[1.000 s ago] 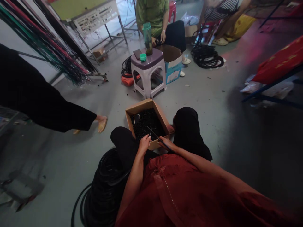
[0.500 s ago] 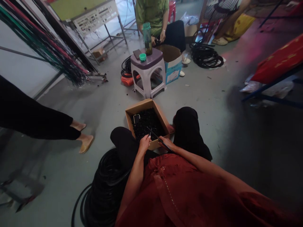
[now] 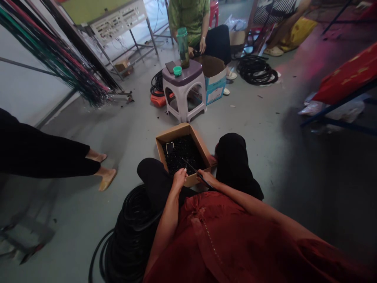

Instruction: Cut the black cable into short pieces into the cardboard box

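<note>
The person wears a rust-red short-sleeved top (image 3: 226,239) of soft, loosely draped fabric. A vertical strip (image 3: 204,236) runs down its front, edged by a line of small pale dots. Black trousers (image 3: 235,165) cover both legs in loose folds. Both forearms (image 3: 250,206) are bare from sleeve to wrist.

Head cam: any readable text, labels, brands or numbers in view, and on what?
Nothing can be quoted; no text is legible in this view.
Blue and white cardboard box: printed side, too small to read.
White panel with rows of connectors: small markings, too small to read.
Red cloth: yellow marks, too blurred to tell whether they are characters.
</note>
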Motion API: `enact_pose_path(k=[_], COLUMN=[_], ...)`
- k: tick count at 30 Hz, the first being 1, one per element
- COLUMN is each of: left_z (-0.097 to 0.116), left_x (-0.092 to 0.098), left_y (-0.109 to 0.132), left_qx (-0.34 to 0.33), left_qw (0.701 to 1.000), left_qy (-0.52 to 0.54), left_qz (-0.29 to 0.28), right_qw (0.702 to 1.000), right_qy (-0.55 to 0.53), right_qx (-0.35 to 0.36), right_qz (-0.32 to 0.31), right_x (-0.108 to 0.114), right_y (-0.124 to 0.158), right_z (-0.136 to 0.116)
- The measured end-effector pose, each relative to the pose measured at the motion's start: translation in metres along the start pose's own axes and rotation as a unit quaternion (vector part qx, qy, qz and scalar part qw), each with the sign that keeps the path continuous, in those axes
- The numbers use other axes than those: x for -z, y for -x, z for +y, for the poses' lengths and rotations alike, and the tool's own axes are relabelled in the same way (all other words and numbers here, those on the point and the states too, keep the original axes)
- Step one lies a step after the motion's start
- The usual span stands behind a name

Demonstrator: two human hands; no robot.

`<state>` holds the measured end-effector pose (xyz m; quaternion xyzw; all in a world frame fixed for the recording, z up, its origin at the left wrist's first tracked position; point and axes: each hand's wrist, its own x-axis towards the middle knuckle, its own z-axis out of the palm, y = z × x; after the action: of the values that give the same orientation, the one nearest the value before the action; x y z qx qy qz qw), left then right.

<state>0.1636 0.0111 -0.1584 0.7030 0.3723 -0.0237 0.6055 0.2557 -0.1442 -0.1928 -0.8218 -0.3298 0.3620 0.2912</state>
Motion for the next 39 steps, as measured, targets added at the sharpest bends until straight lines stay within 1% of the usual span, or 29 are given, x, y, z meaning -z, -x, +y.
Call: enact_pose_path(k=[8,15,39], left_z=[-0.0010,-0.0030,-0.0038], left_x=[-0.0007,-0.0005,0.0010], left_y=[-0.0006,-0.0023,-0.0012], left_qx=[0.009,0.008,0.007], left_qw=[1.000,1.000,1.000], left_qy=[-0.006,-0.010,-0.017], left_qz=[0.011,0.010,0.012], right_qw=[1.000,1.000,1.000], right_qy=[0.009,0.013,0.024], right_qx=[0.003,0.005,0.011], right_qz=[-0.001,0.003,0.011], right_x=[0.0021,0.0020,-0.0063], right_y=[0.0026,0.0028,-0.0018], right_z=[-0.0030,-0.0040,0.0052])
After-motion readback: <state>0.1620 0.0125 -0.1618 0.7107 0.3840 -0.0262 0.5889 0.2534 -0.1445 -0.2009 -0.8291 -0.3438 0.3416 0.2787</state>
